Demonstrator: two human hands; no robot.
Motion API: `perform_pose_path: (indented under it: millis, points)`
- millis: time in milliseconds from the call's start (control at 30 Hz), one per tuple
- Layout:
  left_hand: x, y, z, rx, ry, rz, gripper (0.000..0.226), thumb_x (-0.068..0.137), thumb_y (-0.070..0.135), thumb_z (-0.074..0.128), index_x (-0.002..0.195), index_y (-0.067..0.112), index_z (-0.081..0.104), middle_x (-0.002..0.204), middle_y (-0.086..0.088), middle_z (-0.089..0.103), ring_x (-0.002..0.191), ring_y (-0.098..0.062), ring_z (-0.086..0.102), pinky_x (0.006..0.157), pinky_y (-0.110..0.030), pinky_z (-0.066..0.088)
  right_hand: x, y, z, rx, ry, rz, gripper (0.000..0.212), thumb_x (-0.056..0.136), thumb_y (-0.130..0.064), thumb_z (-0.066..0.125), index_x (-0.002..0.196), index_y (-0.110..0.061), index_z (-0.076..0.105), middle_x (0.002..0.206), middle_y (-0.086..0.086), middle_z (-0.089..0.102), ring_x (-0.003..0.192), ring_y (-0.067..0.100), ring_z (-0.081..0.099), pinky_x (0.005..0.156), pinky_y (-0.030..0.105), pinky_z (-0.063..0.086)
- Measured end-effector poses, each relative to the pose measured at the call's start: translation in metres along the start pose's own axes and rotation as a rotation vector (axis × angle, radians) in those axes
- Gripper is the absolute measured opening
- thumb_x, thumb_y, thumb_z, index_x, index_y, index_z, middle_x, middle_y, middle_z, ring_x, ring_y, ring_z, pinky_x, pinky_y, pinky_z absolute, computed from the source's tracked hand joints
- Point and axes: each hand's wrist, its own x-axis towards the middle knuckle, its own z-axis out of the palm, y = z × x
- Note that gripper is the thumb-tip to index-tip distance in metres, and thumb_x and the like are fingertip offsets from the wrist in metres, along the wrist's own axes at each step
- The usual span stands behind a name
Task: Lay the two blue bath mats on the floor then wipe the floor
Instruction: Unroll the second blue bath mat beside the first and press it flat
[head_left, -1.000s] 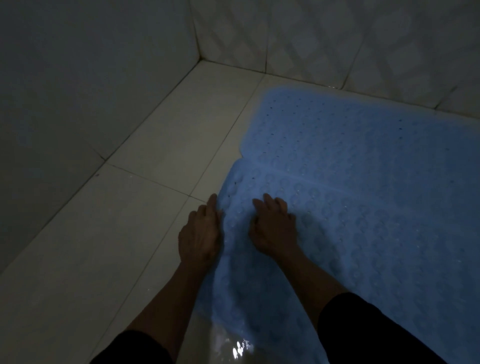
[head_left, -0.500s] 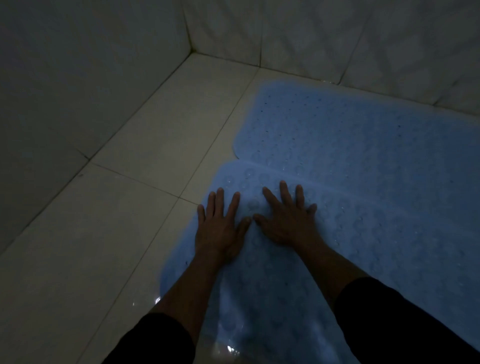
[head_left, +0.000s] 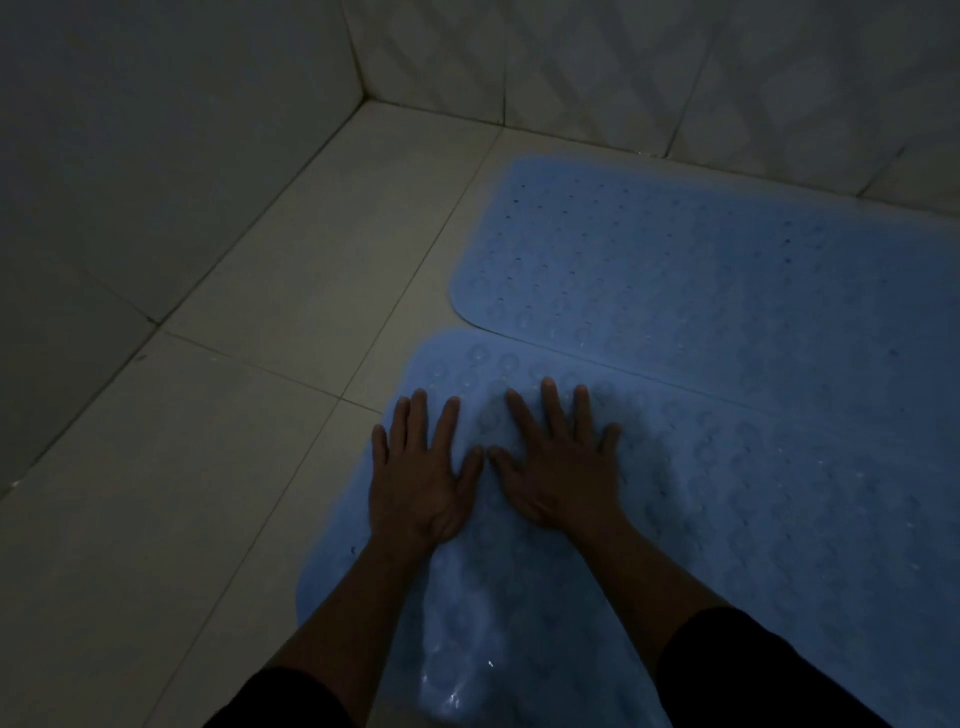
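Two blue bath mats lie on the pale tiled floor in dim light. The far mat lies flat against the back wall, dotted with small holes. The near mat shows round suction cups and its far edge meets the far mat's near edge. My left hand presses flat on the near mat's left end, fingers spread. Beside it my right hand also lies flat with spread fingers, thumbs almost touching. A raised ripple in the near mat runs between my forearms.
Tiled walls meet in a corner at the top centre. The left wall runs down the left side. Bare floor tiles fill the space left of the mats.
My hands went from curled at the mat's edge to flat with spread fingers. The near mat's left end spread out and now lies flatter; the view shifted slightly.
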Motion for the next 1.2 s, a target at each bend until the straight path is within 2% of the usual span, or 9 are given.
perform_pose_path:
  millis: [267,567,833,900,1000,1067,1133,1200]
  points:
    - [0.004,0.001,0.006,0.034,0.010,-0.006,0.070,0.097,0.067,0.015,0.158,0.035,-0.001,0.168,-0.007,-0.005,0.155,-0.026,-0.009,0.124,-0.052,-0.001,0.002,0.001,0.007,0.020,0.055,0.004,0.073,0.088,-0.073,0.016,0.149,-0.046,-0.014,0.161,-0.003,-0.023,0.146,0.034,-0.025,0.111,0.070,-0.005]
    - [0.010,0.001,0.005,0.059,-0.008,-0.008,0.070,0.098,0.066,0.015,0.158,0.035,-0.003,0.168,-0.005,-0.008,0.154,-0.025,-0.011,0.124,-0.053,0.000,0.007,0.004,0.011,0.057,0.043,0.007,0.071,0.090,-0.073,0.015,0.148,-0.048,-0.017,0.160,-0.006,-0.026,0.144,0.032,-0.030,0.112,0.067,-0.011]
    - [0.010,0.003,0.002,0.045,-0.040,-0.024,0.066,0.098,0.065,0.010,0.156,0.040,-0.011,0.166,0.002,-0.016,0.153,-0.021,-0.016,0.124,-0.051,-0.003,0.002,0.005,0.019,0.063,0.153,-0.012,0.067,0.093,-0.069,0.013,0.150,-0.046,-0.012,0.162,-0.005,-0.019,0.147,0.030,-0.024,0.113,0.065,-0.011]
    - [0.011,0.004,-0.002,0.050,-0.074,-0.037,0.067,0.097,0.066,0.010,0.156,0.040,-0.007,0.167,0.000,-0.012,0.154,-0.023,-0.013,0.124,-0.052,-0.002,0.002,0.004,0.016,0.060,0.132,-0.010,0.066,0.093,-0.068,0.013,0.150,-0.046,-0.011,0.162,-0.006,-0.019,0.147,0.029,-0.023,0.114,0.064,-0.011]
    - [0.024,0.015,-0.013,0.093,-0.042,-0.053,0.068,0.096,0.068,0.014,0.156,0.036,0.015,0.165,-0.010,0.013,0.150,-0.034,0.012,0.120,-0.057,0.013,0.003,0.008,0.007,0.070,0.128,-0.004,0.067,0.093,-0.067,0.017,0.152,-0.044,-0.005,0.164,-0.005,-0.012,0.150,0.028,-0.016,0.117,0.062,-0.006]
    - [0.038,0.028,-0.016,0.111,-0.011,-0.007,0.067,0.096,0.068,0.016,0.154,0.036,0.018,0.162,-0.011,0.020,0.146,-0.037,0.019,0.117,-0.060,0.016,0.004,0.022,-0.001,0.066,0.181,0.039,0.069,0.092,-0.068,0.020,0.153,-0.043,-0.002,0.164,-0.004,-0.009,0.150,0.028,-0.011,0.117,0.061,-0.004]
    - [0.049,0.039,-0.009,0.085,-0.047,0.071,0.065,0.097,0.069,0.015,0.155,0.044,0.003,0.168,-0.003,0.002,0.153,-0.035,0.001,0.120,-0.063,0.001,0.006,0.042,-0.004,0.047,0.194,0.108,0.070,0.090,-0.071,0.018,0.152,-0.045,-0.003,0.164,-0.005,-0.010,0.150,0.028,-0.014,0.116,0.062,-0.007]
    - [0.054,0.044,0.001,0.082,-0.069,0.110,0.063,0.097,0.070,0.014,0.153,0.050,-0.006,0.167,0.004,-0.010,0.153,-0.032,-0.014,0.117,-0.067,-0.008,0.006,0.056,-0.002,0.032,0.183,0.127,0.070,0.089,-0.074,0.017,0.151,-0.048,-0.004,0.164,-0.007,-0.010,0.149,0.028,-0.017,0.115,0.063,-0.008]
